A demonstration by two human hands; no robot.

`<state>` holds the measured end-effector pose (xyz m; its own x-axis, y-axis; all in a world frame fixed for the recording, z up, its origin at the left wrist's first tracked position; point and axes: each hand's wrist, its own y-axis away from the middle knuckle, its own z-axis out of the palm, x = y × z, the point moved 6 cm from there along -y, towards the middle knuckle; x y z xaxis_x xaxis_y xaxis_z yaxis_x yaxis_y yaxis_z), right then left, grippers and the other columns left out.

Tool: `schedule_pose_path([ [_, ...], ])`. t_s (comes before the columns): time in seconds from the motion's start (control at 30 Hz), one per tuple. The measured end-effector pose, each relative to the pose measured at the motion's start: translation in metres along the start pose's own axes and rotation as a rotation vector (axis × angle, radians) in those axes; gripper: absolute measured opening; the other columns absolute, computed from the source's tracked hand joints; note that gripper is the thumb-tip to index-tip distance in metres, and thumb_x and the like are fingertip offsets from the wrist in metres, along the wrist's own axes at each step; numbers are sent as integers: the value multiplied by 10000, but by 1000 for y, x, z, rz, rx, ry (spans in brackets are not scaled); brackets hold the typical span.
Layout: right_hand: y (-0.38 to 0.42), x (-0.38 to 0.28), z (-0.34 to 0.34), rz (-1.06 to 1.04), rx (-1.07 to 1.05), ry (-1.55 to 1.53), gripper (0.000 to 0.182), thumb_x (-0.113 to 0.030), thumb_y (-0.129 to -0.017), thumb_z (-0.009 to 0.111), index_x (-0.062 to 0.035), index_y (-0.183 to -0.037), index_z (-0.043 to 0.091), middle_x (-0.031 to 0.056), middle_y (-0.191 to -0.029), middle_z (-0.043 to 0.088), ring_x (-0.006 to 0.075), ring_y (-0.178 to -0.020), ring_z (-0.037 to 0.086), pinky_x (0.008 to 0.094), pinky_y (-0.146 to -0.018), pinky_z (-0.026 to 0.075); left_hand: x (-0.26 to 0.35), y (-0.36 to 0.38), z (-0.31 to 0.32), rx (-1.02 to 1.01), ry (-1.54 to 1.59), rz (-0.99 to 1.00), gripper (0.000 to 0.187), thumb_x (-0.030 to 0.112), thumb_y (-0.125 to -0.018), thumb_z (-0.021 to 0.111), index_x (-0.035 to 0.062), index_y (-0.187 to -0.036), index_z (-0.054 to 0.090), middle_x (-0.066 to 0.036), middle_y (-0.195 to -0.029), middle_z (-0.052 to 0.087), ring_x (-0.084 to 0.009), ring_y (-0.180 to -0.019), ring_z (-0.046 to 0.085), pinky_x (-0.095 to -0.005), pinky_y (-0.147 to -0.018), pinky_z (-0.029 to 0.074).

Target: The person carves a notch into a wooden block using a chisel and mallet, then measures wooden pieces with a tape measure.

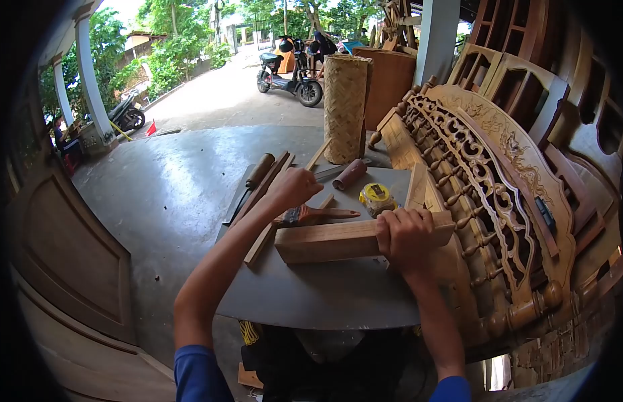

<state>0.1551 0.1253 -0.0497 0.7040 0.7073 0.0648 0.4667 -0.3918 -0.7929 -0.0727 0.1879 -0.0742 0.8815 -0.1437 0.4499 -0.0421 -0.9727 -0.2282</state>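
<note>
My right hand [406, 239] is wrapped over the right part of a thick wooden block [328, 240], which lies across the grey table [305, 295]. My left hand [295, 189] is closed above the tools behind the block; whatever its fingers hold, if anything, is hidden. Just below it lies a paintbrush [331, 214] with a reddish handle. A yellow tape measure [377, 199] sits between the block and a brown cylindrical handle [350, 174]. Thin wooden strips [259, 244] and a wooden-handled tool [260, 171] lie left of the brush.
Carved wooden panels with turned spindles [482, 181] lean close on the right. A rolled woven mat [345, 107] stands behind the table. Wooden door panels [74, 248] are at the left. Farther off, a scooter [291, 77] is parked outside.
</note>
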Motion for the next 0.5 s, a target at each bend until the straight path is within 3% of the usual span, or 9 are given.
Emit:
schedule_pose_path([
  [0.07,0,0,-1,-4,10,5,248,-234,-824,461,-72,-646,519,72,-603,515,235,-621,536,369,-671,384,5,-38,19,52,-8,44,287,268,-792,584,-11,-801,649,-195,-772,630,-313,-713,614,-383,-659,466],
  [0.17,0,1,0,-5,26,-9,242,-227,-821,461,-74,-643,518,70,-601,517,229,-608,532,366,-654,382,4,-79,58,-90,-89,-193,282,268,-785,573,5,-858,645,-201,-857,623,-323,-802,607,-387,-684,471],
  [0.27,0,1,0,-3,57,-12,240,-228,-818,464,-76,-639,516,68,-596,514,226,-601,530,364,-647,383,10,-85,69,60,-44,-97,292,222,-719,553,-50,-796,627,-220,-727,613,-310,-704,610,-391,-636,454],
  [0.37,0,1,-1,-1,42,-3,250,-232,-815,468,-75,-625,508,68,-592,515,225,-602,531,358,-652,386,4,-81,61,91,103,-71,293,227,-693,555,-49,-769,620,-187,-664,592,-262,-643,596,-366,-617,451],
  [0.4,1,1,-2,-7,41,-14,239,-230,-816,472,-70,-646,521,69,-603,523,224,-607,535,360,-657,389,27,-58,33,72,198,-66,288,224,-707,563,-54,-762,612,-131,-625,578,-187,-601,573,-331,-587,446],
  [0.47,0,1,-3,-12,48,-36,221,-227,-817,480,-59,-690,547,71,-625,538,223,-618,542,364,-667,395,29,-43,14,57,557,-58,264,167,-755,578,-61,-888,587,-78,-720,604,-116,-625,570,-259,-574,461],
  [0.5,0,3,-5,17,69,-83,196,-226,-810,500,-49,-749,558,85,-675,554,232,-659,552,368,-685,399,40,-27,0,114,643,9,259,177,-723,602,-50,-846,590,-76,-685,600,-118,-615,571,-263,-554,455],
])
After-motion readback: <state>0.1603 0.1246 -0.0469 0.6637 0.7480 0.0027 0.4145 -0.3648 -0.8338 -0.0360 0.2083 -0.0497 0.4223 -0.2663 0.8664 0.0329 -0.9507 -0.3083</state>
